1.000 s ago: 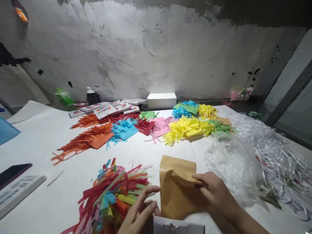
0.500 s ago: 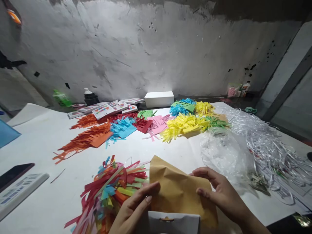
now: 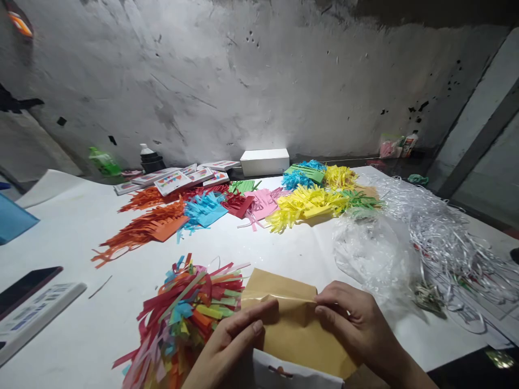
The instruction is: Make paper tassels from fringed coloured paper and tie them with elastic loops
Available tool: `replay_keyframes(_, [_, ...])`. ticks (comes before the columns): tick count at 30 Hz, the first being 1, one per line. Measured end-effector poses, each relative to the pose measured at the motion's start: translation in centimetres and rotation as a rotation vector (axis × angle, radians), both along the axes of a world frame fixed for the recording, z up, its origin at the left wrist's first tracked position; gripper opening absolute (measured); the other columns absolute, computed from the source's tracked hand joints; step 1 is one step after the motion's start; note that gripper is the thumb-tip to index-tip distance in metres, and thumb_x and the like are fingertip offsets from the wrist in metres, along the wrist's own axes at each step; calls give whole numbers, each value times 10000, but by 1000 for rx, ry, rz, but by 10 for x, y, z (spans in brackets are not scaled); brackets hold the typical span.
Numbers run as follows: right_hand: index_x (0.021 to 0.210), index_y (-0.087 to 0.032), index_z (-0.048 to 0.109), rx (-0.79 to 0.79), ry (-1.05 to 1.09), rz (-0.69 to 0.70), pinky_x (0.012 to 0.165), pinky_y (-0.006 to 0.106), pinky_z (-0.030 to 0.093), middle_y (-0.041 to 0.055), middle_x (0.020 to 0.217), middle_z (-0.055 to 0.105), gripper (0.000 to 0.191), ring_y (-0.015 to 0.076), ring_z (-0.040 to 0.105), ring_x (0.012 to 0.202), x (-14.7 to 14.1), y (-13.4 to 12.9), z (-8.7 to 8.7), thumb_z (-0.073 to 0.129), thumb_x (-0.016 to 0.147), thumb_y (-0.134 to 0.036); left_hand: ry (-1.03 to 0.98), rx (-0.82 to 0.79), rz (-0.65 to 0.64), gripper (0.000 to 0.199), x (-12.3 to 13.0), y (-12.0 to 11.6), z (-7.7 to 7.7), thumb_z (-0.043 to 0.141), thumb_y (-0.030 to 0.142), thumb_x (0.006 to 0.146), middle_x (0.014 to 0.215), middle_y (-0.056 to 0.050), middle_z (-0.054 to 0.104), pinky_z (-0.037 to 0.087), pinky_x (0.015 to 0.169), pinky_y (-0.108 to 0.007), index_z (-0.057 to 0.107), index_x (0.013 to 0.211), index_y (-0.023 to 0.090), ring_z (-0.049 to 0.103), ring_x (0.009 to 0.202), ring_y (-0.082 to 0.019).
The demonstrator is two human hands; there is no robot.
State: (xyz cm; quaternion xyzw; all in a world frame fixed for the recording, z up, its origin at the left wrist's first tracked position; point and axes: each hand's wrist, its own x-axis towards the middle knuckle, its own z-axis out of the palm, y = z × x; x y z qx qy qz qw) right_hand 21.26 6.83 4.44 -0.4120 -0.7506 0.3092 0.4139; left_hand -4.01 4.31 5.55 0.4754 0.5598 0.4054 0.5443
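Observation:
Brown paper (image 3: pixel 302 337) lies in front of me, creased across its upper part. My left hand (image 3: pixel 233 340) rests on its left edge, thumb and forefinger closed on the fold. My right hand (image 3: pixel 357 319) pinches the paper's upper right edge between thumb and fingers. Below the paper is a white box or card (image 3: pixel 295 374) with a small slot, partly cut off by the frame. A heap of multicoloured paper strips (image 3: pixel 182 319) lies beside my left hand.
Fringed paper bundles, orange (image 3: pixel 150 229) to yellow (image 3: pixel 310 204), line the table's back. Behind them are printed boxes (image 3: pixel 172 182) and a white box (image 3: pixel 265 162). Clear plastic (image 3: pixel 373 254) and white string (image 3: pixel 438 221) lie right; a phone (image 3: pixel 30 289) lies left.
The brown paper's top has folded down and its crease is sharper. My right hand has moved left along the edge and closed on it. The white slotted piece has tilted and shifted right.

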Motion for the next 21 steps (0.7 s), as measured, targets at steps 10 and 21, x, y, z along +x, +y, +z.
replay_keyframes(10, [909, -210, 664, 291, -68, -83, 686, 252, 480, 27, 793, 659, 136, 162, 626, 755, -10, -5, -2, 544, 963, -175, 261, 395, 67, 423, 10, -18, 4, 645, 434, 893, 1474, -66, 553, 537, 918, -315, 660, 1299, 316, 629, 1118, -281])
replay_keyframes(21, [907, -232, 713, -77, -92, 128, 725, 252, 474, 18, 870, 699, 153, 165, 652, 832, -13, -5, 21, 573, 961, -261, 487, 479, -269, 273, 28, 7, 9, 482, 280, 965, 831, -71, 627, 457, 663, -271, 688, 815, 183, 615, 745, -193])
